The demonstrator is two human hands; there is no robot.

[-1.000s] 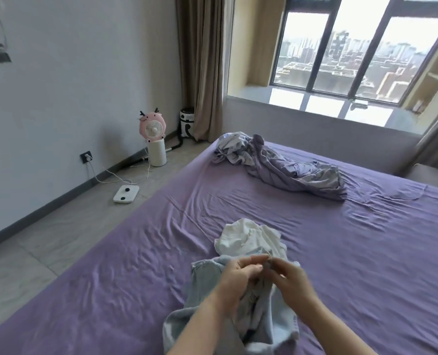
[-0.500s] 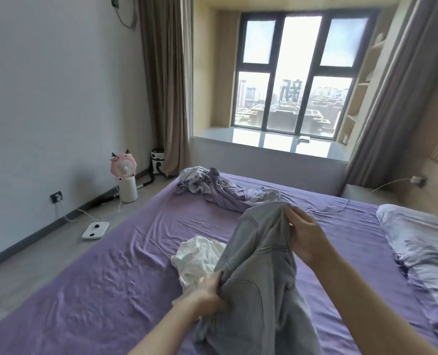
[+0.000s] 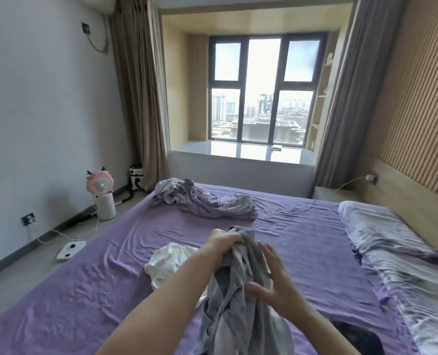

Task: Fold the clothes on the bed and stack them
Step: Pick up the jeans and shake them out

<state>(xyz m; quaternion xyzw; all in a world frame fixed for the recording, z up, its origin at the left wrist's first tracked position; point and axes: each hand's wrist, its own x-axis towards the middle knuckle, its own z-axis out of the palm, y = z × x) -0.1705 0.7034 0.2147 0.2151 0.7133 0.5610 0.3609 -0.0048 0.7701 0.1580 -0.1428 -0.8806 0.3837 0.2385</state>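
My left hand [image 3: 223,243] grips the top of a pale grey-blue garment [image 3: 234,306] and holds it up above the purple bed [image 3: 302,247]; the cloth hangs down bunched toward me. My right hand [image 3: 274,280] is spread with straight fingers against the hanging cloth's right side. A crumpled white garment [image 3: 168,262] lies on the sheet just left of my left forearm. Further back, a rumpled purple-grey cloth [image 3: 205,202] lies near the bed's far left corner.
A patterned pillow and bedding [image 3: 392,249] lie along the bed's right side. A dark item [image 3: 353,336] sits at the lower right. On the floor at left stand a pink fan [image 3: 101,194] and a white scale [image 3: 71,249]. A window bay is behind.
My left hand moved from the garment's lower part up to grip its top. My right hand let go of the top and now lies flat against the cloth lower down. The view tilted upward.
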